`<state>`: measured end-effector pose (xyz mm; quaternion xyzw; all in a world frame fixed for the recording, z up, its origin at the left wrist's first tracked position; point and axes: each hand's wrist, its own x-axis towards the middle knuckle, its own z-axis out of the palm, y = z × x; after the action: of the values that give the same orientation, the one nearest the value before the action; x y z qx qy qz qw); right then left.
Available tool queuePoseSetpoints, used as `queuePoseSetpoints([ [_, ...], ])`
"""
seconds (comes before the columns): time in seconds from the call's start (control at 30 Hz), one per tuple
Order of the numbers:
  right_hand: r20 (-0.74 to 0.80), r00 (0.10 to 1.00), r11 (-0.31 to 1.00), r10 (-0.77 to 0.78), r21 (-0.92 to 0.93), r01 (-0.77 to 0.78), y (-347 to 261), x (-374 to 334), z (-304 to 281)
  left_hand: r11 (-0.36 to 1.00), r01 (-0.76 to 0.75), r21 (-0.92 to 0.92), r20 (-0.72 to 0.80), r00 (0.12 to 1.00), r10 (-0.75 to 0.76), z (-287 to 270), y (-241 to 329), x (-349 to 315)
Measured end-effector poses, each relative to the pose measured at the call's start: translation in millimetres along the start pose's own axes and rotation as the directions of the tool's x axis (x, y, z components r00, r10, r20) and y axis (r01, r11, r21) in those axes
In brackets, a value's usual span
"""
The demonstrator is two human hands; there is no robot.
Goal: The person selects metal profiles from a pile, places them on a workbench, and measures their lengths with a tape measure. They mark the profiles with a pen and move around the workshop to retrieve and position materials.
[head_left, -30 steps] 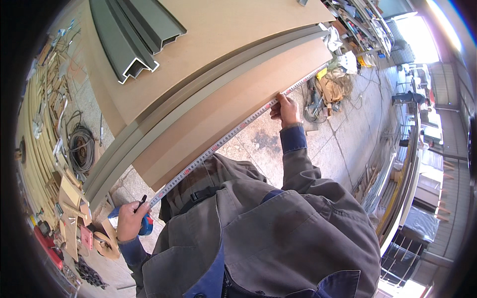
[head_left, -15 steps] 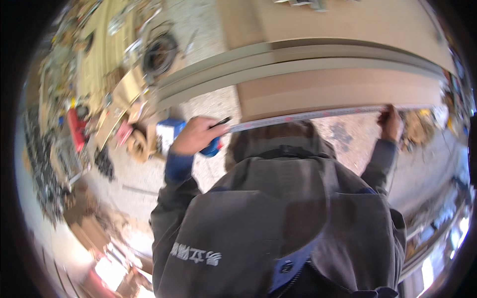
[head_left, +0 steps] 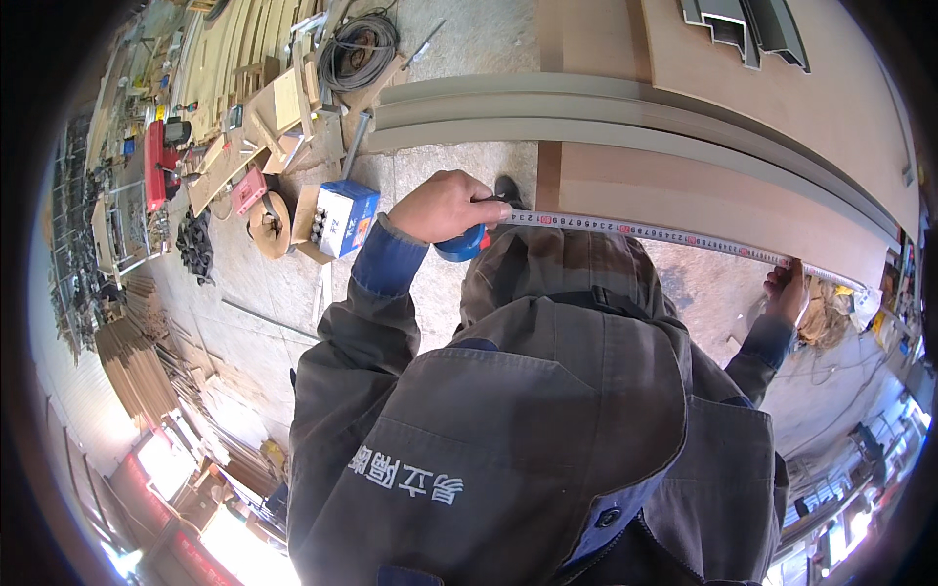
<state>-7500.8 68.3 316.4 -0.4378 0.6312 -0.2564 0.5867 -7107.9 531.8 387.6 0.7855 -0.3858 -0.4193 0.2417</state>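
My left hand [head_left: 440, 207] grips a blue tape measure case [head_left: 461, 244] and a dark pencil-like marker [head_left: 506, 188], by the left end of a long brown board [head_left: 703, 190]. The white tape blade [head_left: 664, 232] runs taut along the board's near edge. My right hand [head_left: 787, 290] pins the blade's far end near the board's right end. My grey jacket and hood [head_left: 576, 391] fill the lower middle and hide the floor below the tape.
Long grey curved profiles [head_left: 586, 122] lie beyond the board, with grey metal channels [head_left: 743, 24] on a further panel. On the concrete floor left are a blue-and-white box [head_left: 342, 217], a cable coil [head_left: 362, 44], wood offcuts [head_left: 244, 146], a red tool [head_left: 154, 166] and stacked strips [head_left: 137, 361].
The view has swung round, so the board now runs across the top. Both hands still hold the tape stretched; my left hand with the case has come up to the board's end.
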Motion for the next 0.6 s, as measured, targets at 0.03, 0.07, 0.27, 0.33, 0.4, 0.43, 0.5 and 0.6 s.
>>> queuePoseSetpoints([
  [0.03, 0.003, 1.000, 1.000, 0.007, 0.001, -0.007, 1, 0, -1, 1.000, -0.022, -0.019, -0.001, 1.000, 0.022, 0, 0, 0],
  [0.07, -0.011, 1.000, 1.000, 0.003, -0.011, -0.003, 2, 0, -2, 0.998, -0.043, -0.038, -0.002, 0.999, 0.043, 0, 0, 1],
  [0.27, -0.001, 1.000, 1.000, -0.009, -0.017, 0.009, 2, 0, -4, 0.999, 0.012, -0.051, 0.041, 0.999, -0.010, -7, 7, 0],
  [0.33, 0.051, 0.999, 1.000, -0.012, 0.004, 0.012, 4, 7, -10, 0.997, 0.046, -0.067, 0.060, 0.997, -0.042, -7, 8, 0],
  [0.4, 0.032, 0.999, 1.000, 0.010, 0.013, -0.010, 6, 9, -8, 0.997, 0.058, -0.046, 0.058, 0.997, -0.056, -6, 6, 0],
  [0.43, 0.020, 1.000, 1.000, 0.021, 0.016, -0.021, 5, 7, -6, 0.997, 0.047, -0.058, 0.050, 0.998, -0.044, -5, 4, 0],
  [0.5, 0.017, 1.000, 1.000, 0.009, 0.022, -0.010, 3, 1, -1, 0.996, 0.026, -0.082, 0.035, 0.999, -0.023, -4, 2, 0],
  [0.6, 0.019, 1.000, 0.999, 0.009, 0.039, -0.010, 3, -1, 0, 0.998, 0.032, -0.062, 0.069, 0.997, -0.028, -6, 4, 1],
])
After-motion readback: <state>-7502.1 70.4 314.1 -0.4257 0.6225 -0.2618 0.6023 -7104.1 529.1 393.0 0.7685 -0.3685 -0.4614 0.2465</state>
